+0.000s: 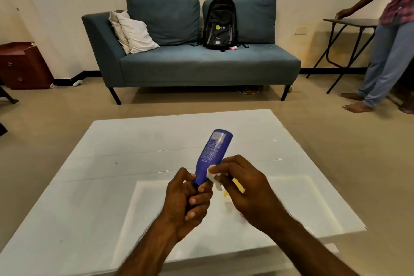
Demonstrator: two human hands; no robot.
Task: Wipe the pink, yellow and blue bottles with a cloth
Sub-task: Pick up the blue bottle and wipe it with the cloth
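Observation:
My left hand grips the cap end of the blue bottle, which tilts up and away from me above the white table. My right hand pinches a small white cloth against the bottle's lower right side. A yellow bottle lies on the table, mostly hidden behind my right hand. A trace of pink shows under my right wrist; I cannot tell whether it is the pink bottle.
Beyond the table stands a blue sofa with a black backpack and pillows. A person stands at the right by a small dark folding table. A red-brown cabinet stands at the left wall.

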